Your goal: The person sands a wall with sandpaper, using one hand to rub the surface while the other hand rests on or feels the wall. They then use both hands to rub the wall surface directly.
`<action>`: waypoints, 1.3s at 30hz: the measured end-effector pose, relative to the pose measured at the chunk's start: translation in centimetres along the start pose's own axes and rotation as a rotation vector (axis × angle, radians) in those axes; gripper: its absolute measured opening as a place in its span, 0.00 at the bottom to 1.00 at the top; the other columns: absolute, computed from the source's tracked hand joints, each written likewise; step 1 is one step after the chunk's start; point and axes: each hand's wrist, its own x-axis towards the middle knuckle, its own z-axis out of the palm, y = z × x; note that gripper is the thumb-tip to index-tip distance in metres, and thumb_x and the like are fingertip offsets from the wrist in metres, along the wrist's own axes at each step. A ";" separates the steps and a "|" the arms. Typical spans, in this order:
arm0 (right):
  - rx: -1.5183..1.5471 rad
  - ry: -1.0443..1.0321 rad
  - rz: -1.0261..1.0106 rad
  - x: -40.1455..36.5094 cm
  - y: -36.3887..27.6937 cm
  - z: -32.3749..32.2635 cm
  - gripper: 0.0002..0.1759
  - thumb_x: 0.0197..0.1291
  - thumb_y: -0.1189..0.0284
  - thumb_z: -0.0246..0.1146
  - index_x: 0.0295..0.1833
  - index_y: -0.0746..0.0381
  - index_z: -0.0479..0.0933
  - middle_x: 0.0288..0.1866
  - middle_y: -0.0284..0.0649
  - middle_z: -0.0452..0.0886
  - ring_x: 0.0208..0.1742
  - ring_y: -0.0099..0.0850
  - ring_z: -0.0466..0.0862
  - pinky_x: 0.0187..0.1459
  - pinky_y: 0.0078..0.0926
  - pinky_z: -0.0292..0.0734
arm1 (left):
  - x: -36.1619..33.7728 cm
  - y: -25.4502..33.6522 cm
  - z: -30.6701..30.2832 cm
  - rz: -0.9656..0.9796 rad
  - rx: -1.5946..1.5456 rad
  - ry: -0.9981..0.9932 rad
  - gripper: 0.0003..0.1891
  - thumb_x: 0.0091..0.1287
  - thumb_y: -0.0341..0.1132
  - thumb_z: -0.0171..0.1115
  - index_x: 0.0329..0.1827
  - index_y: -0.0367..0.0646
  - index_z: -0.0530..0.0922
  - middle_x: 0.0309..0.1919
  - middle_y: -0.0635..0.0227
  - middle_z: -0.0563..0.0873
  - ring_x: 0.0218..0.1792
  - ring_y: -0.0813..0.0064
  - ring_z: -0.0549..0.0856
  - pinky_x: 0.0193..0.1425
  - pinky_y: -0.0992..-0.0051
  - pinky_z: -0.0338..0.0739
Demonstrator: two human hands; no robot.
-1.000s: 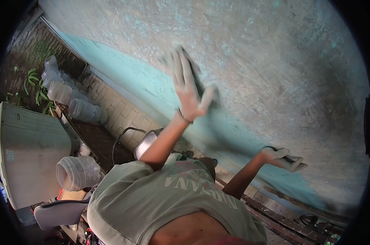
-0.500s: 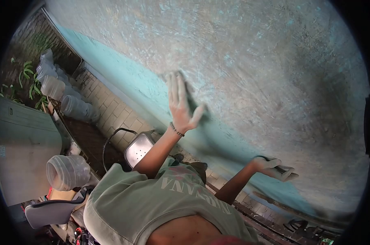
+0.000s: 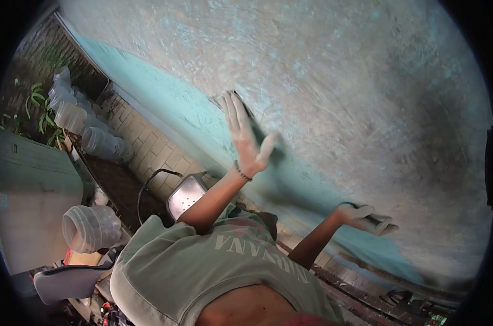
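My left hand [image 3: 246, 133] lies against the wall [image 3: 333, 108], fingers straight and close together, thumb spread to the side. A thin grey edge [image 3: 216, 100] shows at its fingertips; I cannot tell whether it is a sheet under the palm. Pale dust coats the fingers, and a dark beaded bracelet [image 3: 242, 171] circles the wrist. Lower on the right, my right hand [image 3: 365, 218] rests at the wall too, its dusty fingers extended and the thumb apart, with a dark gap between. The wall is patchy grey over turquoise paint, scuffed all over.
A metal chair [image 3: 186, 196] with a perforated seat stands below my left arm. Clear plastic tubs [image 3: 106, 145] line the paved floor [image 3: 143, 144] at left. Another clear tub [image 3: 92, 228] sits near a large pale cabinet-like box [image 3: 34, 201]. Wooden slats [image 3: 349, 293] run at lower right.
My left wrist has shifted slightly to the right and the hand has tilted, its fingertips a little higher on the wall. My right hand has barely moved.
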 end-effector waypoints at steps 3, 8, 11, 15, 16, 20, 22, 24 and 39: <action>-0.021 0.017 0.005 0.3 -1.3 0.4 0.34 0.75 0.55 0.58 0.72 0.70 0.62 0.84 0.64 0.46 0.86 0.55 0.49 0.82 0.57 0.49 | 4.0 2.4 0.3 0.082 -0.003 0.016 0.54 0.72 0.58 0.60 0.83 0.20 0.46 0.83 0.28 0.45 0.84 0.28 0.42 0.83 0.39 0.40; 0.010 0.006 0.002 0.0 -0.6 0.1 0.34 0.76 0.55 0.58 0.72 0.71 0.62 0.84 0.63 0.46 0.86 0.54 0.48 0.83 0.56 0.47 | 2.0 0.9 -0.3 0.055 0.048 -0.051 0.54 0.71 0.58 0.60 0.82 0.19 0.49 0.82 0.26 0.50 0.83 0.27 0.47 0.83 0.38 0.40; 0.027 0.030 0.008 -0.5 -0.2 0.2 0.34 0.76 0.55 0.58 0.72 0.71 0.62 0.84 0.63 0.47 0.86 0.53 0.48 0.82 0.56 0.48 | -4.4 -0.2 -0.6 -0.017 0.128 -0.210 0.52 0.74 0.57 0.58 0.84 0.22 0.47 0.84 0.30 0.46 0.84 0.29 0.45 0.84 0.40 0.39; 0.006 0.017 -0.003 -0.4 -0.6 0.3 0.34 0.76 0.55 0.59 0.72 0.71 0.62 0.84 0.63 0.48 0.85 0.54 0.50 0.82 0.57 0.49 | 4.4 0.7 -1.6 0.097 0.067 -0.057 0.51 0.70 0.55 0.62 0.82 0.21 0.53 0.82 0.28 0.52 0.83 0.28 0.49 0.83 0.39 0.44; 0.006 0.016 -0.003 -0.4 -0.7 0.3 0.34 0.76 0.55 0.59 0.72 0.70 0.62 0.84 0.63 0.48 0.85 0.54 0.50 0.81 0.57 0.50 | 6.2 0.7 -1.8 0.118 0.080 -0.032 0.51 0.69 0.54 0.62 0.82 0.21 0.53 0.82 0.28 0.51 0.83 0.27 0.48 0.83 0.39 0.45; 0.007 0.028 0.001 -0.2 -0.7 0.4 0.33 0.76 0.55 0.59 0.71 0.70 0.63 0.83 0.63 0.49 0.85 0.54 0.52 0.81 0.58 0.52 | 2.5 0.0 -0.8 0.104 0.070 -0.048 0.50 0.69 0.52 0.62 0.82 0.20 0.53 0.82 0.28 0.52 0.83 0.26 0.47 0.83 0.38 0.43; 0.001 0.040 0.000 -0.2 -0.6 0.5 0.33 0.76 0.55 0.59 0.71 0.70 0.63 0.83 0.63 0.49 0.84 0.54 0.53 0.80 0.58 0.53 | -0.2 -0.4 -0.4 0.046 0.091 -0.078 0.50 0.69 0.52 0.62 0.81 0.19 0.54 0.82 0.27 0.52 0.82 0.26 0.48 0.83 0.37 0.42; -0.016 0.045 -0.006 -0.2 -0.7 0.5 0.33 0.76 0.55 0.59 0.71 0.70 0.63 0.83 0.63 0.49 0.84 0.54 0.54 0.80 0.58 0.53 | -0.4 0.0 -0.7 0.031 0.113 -0.097 0.50 0.69 0.52 0.62 0.81 0.20 0.54 0.81 0.26 0.53 0.82 0.25 0.48 0.83 0.37 0.42; -0.026 0.052 -0.055 0.0 -0.5 0.7 0.34 0.76 0.54 0.58 0.71 0.72 0.63 0.83 0.64 0.49 0.85 0.56 0.52 0.80 0.59 0.53 | 0.3 0.2 0.0 0.011 -0.035 -0.025 0.52 0.69 0.59 0.59 0.82 0.23 0.54 0.82 0.27 0.50 0.84 0.31 0.46 0.84 0.38 0.37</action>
